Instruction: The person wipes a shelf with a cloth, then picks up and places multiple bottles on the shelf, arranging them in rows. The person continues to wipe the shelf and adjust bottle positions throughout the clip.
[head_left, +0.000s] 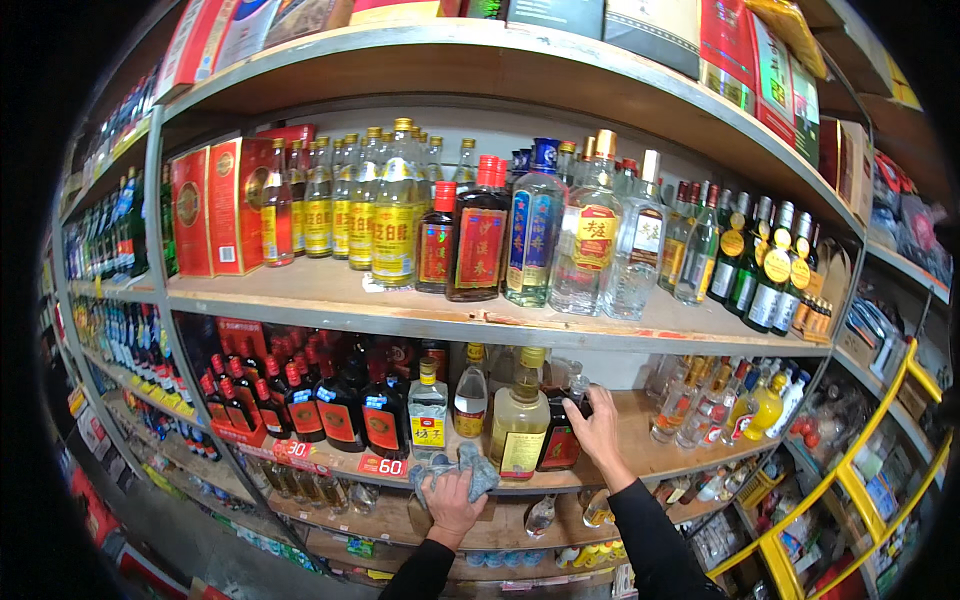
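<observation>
My left hand (453, 501) presses a grey-blue cloth (474, 469) against the front edge of a wooden shelf (637, 450). To the right, my right hand (596, 427) is closed around the upper part of a dark bottle with a red label (559, 448). Just left of that bottle stands a large pale-yellow bottle with a yellow cap (520, 420). A small clear bottle with a yellow label (427, 412) is behind the cloth, and a clear bottle with a red-and-yellow label (470, 401) stands beside it. My fingers partly hide the dark bottle's top.
Dark red-capped bottles (322, 409) crowd the shelf's left side; several liquor bottles (720, 405) stand at its right. Above runs a shelf (375, 304) of bottles and red boxes (225, 206). Smaller bottles (540, 516) sit below. A yellow metal frame (847, 480) stands at the right.
</observation>
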